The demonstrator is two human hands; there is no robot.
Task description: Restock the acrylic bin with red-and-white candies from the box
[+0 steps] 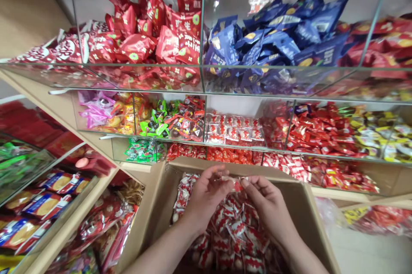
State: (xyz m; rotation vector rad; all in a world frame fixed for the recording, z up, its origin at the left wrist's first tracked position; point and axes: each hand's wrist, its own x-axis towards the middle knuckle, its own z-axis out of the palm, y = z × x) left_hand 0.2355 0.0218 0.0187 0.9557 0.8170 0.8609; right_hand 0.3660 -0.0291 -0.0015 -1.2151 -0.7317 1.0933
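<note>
Fingers (253,191) of left hand (208,192) and right hand (269,201) grasp one wrapped sweet (237,185) above an open carton (303,206) of similar sweets (236,227).

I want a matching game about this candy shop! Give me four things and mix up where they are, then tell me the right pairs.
Things
1. Dark blue packets
2. Cardboard box
3. Wrapped sweet
4. Pink-purple packets

Places and states
A. Held between the left hand and right hand
B. In the middle row, at the far left end
C. Up in the top row
D. Open, with red-and-white sweets inside

Right pairs: 1-C, 2-D, 3-A, 4-B
</note>
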